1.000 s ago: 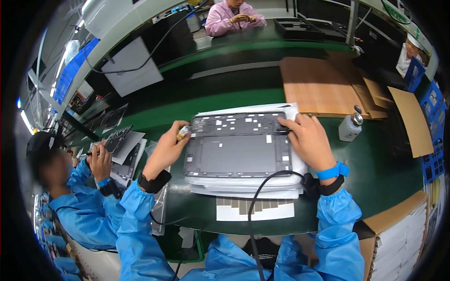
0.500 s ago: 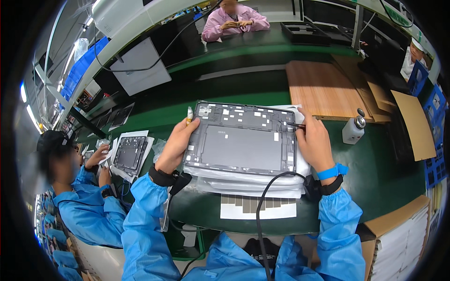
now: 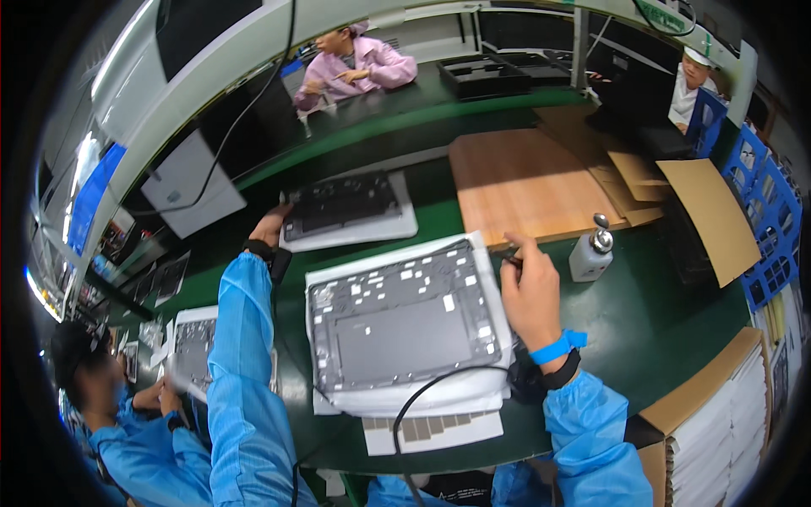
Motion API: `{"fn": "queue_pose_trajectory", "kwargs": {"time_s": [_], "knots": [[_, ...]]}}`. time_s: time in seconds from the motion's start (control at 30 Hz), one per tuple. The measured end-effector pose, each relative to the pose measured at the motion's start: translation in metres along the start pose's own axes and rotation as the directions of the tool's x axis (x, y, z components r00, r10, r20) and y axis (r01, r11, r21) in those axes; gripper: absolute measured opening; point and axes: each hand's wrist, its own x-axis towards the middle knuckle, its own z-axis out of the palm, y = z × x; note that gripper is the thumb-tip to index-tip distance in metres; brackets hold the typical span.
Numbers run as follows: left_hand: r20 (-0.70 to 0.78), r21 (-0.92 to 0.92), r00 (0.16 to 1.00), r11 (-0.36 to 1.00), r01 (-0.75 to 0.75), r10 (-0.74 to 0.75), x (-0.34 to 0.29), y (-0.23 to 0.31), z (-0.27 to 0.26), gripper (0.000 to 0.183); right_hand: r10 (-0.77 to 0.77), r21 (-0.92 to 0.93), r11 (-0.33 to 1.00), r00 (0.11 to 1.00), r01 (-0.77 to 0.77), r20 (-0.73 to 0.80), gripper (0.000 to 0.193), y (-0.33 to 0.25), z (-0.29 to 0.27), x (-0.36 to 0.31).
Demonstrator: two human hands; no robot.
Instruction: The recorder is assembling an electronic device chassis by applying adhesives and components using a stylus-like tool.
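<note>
My left hand (image 3: 269, 230) reaches far left, its fingers closed at the left edge of a dark tablet casing (image 3: 342, 205), which lies on a white sheet (image 3: 404, 221) behind the stack. Another dark tablet casing (image 3: 404, 325), dotted with small white patches, rests on a white padded stack (image 3: 498, 372) in front of me. Beside that stack's right corner, my right hand (image 3: 532, 287) is raised with fingers bent round slim black tweezers (image 3: 512, 255); their tips are hard to make out. Black bands with cables circle both wrists.
A white bottle with a metal top (image 3: 591, 252) stands right, near a wooden board (image 3: 532, 186) and cardboard. A strip sheet (image 3: 439, 433) lies at the bench's front edge. A co-worker in blue (image 3: 144, 452) sits left; one in pink (image 3: 359, 72) is across.
My left hand has left the casing on the stack and reached far left, where another casing now lies on its sheet. My right hand has drawn off the casing. The view has shifted.
</note>
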Motion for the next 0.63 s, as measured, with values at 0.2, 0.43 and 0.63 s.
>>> {"fn": "queue_pose_trajectory", "kwargs": {"time_s": [0.2,0.43,0.63], "knots": [[-0.134,0.348,0.987,0.928,0.130,-0.088,0.042,-0.036,0.037,0.040,0.105,-0.030,0.994,0.994,-0.105,0.010,0.030,0.015,-0.004,0.001],[-0.259,0.859,0.937,0.500,0.113,0.233,0.003,-0.005,-0.012,0.052,0.069,-0.009,0.998,0.998,-0.069,-0.004,0.019,0.014,0.003,0.007],[0.181,-0.044,0.948,0.965,-0.259,0.262,-0.221,0.074,0.094,0.068,0.247,0.417,0.883,0.969,-0.217,-0.018,0.014,0.014,-0.046,0.027]]}}
